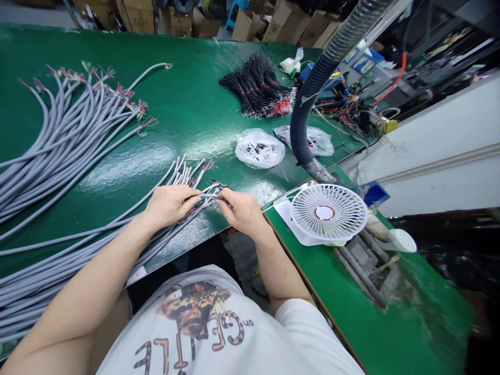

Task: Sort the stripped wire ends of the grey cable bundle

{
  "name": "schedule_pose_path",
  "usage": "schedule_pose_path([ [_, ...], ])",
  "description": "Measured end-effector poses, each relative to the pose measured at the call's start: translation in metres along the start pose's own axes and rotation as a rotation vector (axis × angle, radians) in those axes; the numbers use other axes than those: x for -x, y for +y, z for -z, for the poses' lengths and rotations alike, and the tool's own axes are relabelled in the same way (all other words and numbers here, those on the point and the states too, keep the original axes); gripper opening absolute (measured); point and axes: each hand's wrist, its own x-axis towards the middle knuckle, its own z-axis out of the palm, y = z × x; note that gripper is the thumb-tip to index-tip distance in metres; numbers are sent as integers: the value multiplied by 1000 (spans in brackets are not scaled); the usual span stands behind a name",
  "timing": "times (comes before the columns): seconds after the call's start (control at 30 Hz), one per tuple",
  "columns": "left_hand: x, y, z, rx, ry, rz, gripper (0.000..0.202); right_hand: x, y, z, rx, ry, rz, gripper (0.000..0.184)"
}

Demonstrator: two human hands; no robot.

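My left hand [169,204] is closed around the end of a grey cable [117,221] near the front edge of the green table [195,104]. My right hand [240,208] pinches the thin stripped wires [211,190] sticking out of that cable's end. Both hands meet just above the table edge. Beside them lies a small group of grey cables with bared coloured tips [191,172].
A large pile of grey cables [58,135] covers the left side. Further back lie a black wire bundle [260,86] and two plastic bags of small parts [260,148]. A dark corrugated hose [312,94] hangs over a white fan [328,212] on the right.
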Motion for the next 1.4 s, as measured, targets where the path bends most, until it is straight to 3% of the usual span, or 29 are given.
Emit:
schedule_pose_path([
  [0.3,0,1,3,-24,-49,-4,30,-4,8,0,-137,4,49,10],
  [0.9,-1,-3,3,165,-52,11,31,-11,26,-4,-472,-52,63,9],
  [1.4,-1,-4,-1,46,-8,-34,31,-10,18,-20,-494,83,-20,14],
])
